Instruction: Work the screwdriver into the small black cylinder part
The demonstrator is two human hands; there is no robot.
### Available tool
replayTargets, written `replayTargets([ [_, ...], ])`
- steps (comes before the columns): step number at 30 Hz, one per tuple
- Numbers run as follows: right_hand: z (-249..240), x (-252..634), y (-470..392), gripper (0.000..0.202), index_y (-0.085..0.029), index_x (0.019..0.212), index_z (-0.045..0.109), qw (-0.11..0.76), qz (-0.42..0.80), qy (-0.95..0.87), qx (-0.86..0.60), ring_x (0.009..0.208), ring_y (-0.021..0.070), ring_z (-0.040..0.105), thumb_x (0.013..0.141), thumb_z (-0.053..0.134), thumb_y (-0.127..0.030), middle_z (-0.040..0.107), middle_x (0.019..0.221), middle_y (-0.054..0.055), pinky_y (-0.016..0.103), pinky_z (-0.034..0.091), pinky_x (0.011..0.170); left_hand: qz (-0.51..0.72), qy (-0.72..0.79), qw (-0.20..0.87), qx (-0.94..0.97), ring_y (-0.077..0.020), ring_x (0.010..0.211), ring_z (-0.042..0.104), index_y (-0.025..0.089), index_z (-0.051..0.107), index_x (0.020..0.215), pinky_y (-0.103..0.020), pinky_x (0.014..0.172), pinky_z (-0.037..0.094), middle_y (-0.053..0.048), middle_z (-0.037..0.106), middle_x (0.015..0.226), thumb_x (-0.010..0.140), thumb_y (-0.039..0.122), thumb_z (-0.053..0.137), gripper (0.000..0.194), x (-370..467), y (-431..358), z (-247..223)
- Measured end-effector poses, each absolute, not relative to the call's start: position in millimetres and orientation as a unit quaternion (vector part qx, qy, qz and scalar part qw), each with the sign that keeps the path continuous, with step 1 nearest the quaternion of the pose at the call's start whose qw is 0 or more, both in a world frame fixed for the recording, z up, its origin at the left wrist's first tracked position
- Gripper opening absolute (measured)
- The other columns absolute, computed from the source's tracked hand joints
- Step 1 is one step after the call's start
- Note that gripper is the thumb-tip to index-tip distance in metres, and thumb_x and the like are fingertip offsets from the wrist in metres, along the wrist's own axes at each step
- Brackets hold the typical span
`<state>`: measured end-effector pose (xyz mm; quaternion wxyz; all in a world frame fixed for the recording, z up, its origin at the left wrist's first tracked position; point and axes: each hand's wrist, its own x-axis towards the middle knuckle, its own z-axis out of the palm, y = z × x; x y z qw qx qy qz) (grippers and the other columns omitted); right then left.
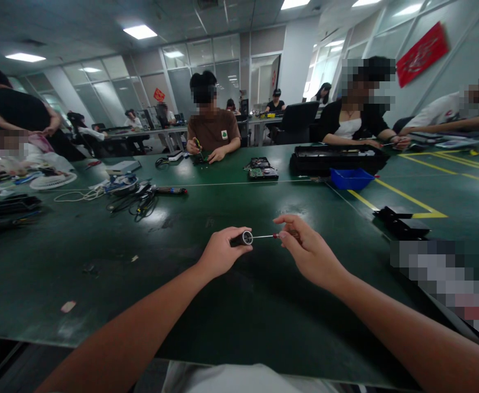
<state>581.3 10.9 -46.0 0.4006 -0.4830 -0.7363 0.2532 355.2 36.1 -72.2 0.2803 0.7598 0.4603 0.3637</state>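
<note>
Green table (207, 333) under all. Right hand (311, 251): thumb and curled fingers pinching driver, forefinger lifted clear. Left hand (218, 254): fingers and thumb wrapped round tube, closed to its width. Tube (236, 240) held above table, ringed end facing right. Driver (263, 237) level, tip at that end; depth inside, cannot tell. Work looks under way, unfinished; tube not yet set down. Anything loosened inside: cannot tell.

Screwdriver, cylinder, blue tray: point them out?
Screwdriver (263, 237): head view, on the shaft.
Cylinder (237, 240): head view, on its dark side.
Blue tray (349, 180): head view, on the near wall.
</note>
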Motion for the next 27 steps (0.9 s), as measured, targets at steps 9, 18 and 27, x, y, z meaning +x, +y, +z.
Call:
replayTargets([
  [9, -53, 583, 13, 0.031, -0.024, 0.127, 0.050, 0.415, 0.270, -0.722, -0.483, 0.074, 0.0203, 0.063, 0.101, 0.042, -0.040, 0.064, 0.083, 0.002, 0.034, 0.049, 0.064, 0.358, 0.451, 0.281, 0.768, -0.0221, 0.104, 0.066, 0.022, 0.072, 0.116, -0.034, 0.096, 0.046, -0.005, 0.072, 0.111, 0.078, 0.017, 0.079, 0.039, 355, 37, -77],
  [18, -55, 584, 15, 0.027, -0.023, 0.109, 0.057, 0.424, 0.294, -0.702, -0.490, 0.067, 0.0180, 0.061, 0.101, 0.041, -0.044, 0.061, 0.078, 0.001, 0.032, 0.049, 0.061, 0.355, 0.446, 0.283, 0.771, -0.0222, 0.104, 0.066, 0.022, 0.072, 0.116, -0.034, 0.096, 0.047, -0.005, 0.072, 0.112, 0.078, 0.018, 0.078, 0.038, 355, 37, -78],
  [27, -54, 582, 15, 0.021, -0.021, 0.109, 0.055, 0.455, 0.305, -0.691, -0.472, 0.080, 0.0198, 0.062, 0.096, 0.052, -0.038, 0.063, 0.089, 0.004, 0.036, 0.052, 0.072, 0.348, 0.454, 0.277, 0.772, -0.0222, 0.104, 0.065, 0.022, 0.072, 0.115, -0.034, 0.097, 0.046, -0.004, 0.072, 0.112, 0.079, 0.018, 0.078, 0.037, 355, 36, -77],
])
